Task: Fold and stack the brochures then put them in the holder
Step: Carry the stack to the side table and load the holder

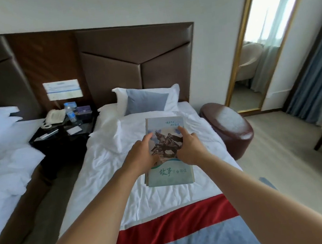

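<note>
A stack of glossy rectangular paper brochures with a blue-green cover and a horseman statue picture [168,153] lay flat on the rumpled white cotton sheet of the bed [104,165], directly beneath both sets of fingers. The left hand [142,154] rested on the stack's left half, fingers nearly straight and reaching toward the far edge; the right hand [189,148] pressed the right half, forefinger extended, the other fingers loosely bent. Slightly offset page edges showed at the corner nearest the left wrist. Beyond the fingertips sat a soft grey-blue square cushion [146,101].
</note>
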`<state>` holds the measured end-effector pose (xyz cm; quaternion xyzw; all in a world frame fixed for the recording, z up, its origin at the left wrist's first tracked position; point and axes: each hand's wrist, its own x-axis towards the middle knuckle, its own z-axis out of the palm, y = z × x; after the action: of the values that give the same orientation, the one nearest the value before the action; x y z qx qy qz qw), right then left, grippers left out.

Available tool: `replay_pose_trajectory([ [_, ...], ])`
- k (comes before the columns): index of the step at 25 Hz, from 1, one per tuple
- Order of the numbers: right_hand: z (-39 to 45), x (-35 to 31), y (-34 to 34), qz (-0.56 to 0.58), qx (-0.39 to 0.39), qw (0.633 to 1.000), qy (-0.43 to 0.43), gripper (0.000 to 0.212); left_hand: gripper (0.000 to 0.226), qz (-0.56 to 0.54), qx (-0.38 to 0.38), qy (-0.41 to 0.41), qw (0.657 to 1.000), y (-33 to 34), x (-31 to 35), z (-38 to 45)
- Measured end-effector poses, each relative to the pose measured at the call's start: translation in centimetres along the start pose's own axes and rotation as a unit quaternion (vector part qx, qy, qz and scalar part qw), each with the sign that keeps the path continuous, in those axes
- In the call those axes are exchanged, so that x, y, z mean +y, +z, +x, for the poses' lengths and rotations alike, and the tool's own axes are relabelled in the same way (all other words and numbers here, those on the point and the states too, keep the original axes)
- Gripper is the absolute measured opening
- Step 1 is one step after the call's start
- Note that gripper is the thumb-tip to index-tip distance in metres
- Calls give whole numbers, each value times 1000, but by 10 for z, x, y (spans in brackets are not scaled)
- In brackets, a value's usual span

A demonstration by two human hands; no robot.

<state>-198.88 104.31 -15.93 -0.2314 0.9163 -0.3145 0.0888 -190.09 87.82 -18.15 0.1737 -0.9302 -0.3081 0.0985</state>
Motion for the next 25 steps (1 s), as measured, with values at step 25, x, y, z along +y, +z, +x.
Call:
replay_pose_trajectory([
  [25, -459, 331, -269, 19, 325, 847, 420, 89, 78, -47, -297, 402, 865, 304, 462, -247],
])
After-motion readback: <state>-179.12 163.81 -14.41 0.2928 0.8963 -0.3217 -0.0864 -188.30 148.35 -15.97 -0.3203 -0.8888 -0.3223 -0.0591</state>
